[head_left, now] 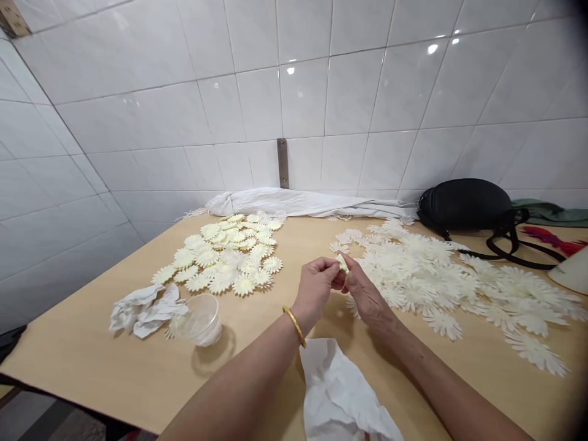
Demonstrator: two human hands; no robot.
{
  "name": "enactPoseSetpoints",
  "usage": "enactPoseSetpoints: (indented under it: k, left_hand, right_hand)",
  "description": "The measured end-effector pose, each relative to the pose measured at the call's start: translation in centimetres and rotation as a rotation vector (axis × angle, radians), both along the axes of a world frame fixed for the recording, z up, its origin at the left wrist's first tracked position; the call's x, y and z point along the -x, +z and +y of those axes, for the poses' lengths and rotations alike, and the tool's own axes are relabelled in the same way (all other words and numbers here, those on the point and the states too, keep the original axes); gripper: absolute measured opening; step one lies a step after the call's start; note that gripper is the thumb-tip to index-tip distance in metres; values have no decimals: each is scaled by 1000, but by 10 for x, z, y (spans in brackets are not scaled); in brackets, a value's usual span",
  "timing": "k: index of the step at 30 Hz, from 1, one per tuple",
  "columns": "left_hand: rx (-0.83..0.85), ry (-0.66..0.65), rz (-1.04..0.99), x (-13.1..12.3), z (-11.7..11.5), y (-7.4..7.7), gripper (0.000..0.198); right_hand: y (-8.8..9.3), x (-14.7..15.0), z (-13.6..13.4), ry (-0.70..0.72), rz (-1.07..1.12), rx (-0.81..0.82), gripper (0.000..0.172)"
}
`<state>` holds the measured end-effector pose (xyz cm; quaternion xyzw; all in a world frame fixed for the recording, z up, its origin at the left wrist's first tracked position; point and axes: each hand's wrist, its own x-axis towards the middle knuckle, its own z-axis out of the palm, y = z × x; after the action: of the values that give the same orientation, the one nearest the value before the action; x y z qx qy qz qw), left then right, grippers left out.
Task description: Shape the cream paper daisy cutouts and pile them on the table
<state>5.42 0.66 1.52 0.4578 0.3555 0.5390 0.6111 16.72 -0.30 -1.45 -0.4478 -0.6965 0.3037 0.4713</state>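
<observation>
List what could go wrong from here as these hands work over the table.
The small cream piece pinched between the left hand and right hand could slip and get lost among the loose cream daisy-shaped cutouts right beside it. The right forearm might brush that pile's edge and scatter some. The clear plastic cup could tip if the left arm reaches past it.

Cream daisy cutouts [243, 285]; pale tan tabletop [92, 349]; white grey-grouted tiles [303, 92]; black bag [463, 205]; gold bangle [294, 324]
</observation>
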Motion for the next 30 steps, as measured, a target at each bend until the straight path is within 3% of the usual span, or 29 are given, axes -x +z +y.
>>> enactPoseSetpoints:
  k: [3,5,8,10,13,15,17,19,21,23,26,30]
  left_hand:
    - [-184,75,277,-1,-13,2,16]
    - [-400,181,622,8,-32,9,17]
    - [-807,312,928,42,-71,26,13]
    - [-1031,537,1044,77,-95,36,21]
    - [-1026,941,1282,136,-114,40,33]
    - [-945,1045,1418,169,-115,32,44]
    - [-769,998,1494,193,-111,18,58]
    - [-545,811,1526,203,-105,3,63]
    - [-370,699,1443,202,-99,-11,58]
    - [-315,671,1348,195,-94,-19,50]
    - [-457,722,1340,185,-89,-24,40]
    - [-841,895,1544,181,-88,-23,23]
  right_hand:
    - [3,4,-3,5,45,52,50]
    - [8,4,-7,-60,48,30,40]
    - [15,1,-10,-174,43,-3,27]
    - [18,-3,-11,-219,41,4,28]
    - [19,-6,-9,-258,20,19,33]
    - [20,-5,-8,-267,1,6,38]
    - [20,-4,-6,-262,10,27,45]
    - [19,-3,-5,-230,77,118,50]
    - [17,-2,-3,-142,178,218,52]
    - [16,-3,-3,-45,246,238,53]
    - [15,-3,-4,12,147,185,44]
    - [13,-3,-7,-34,16,212,43]
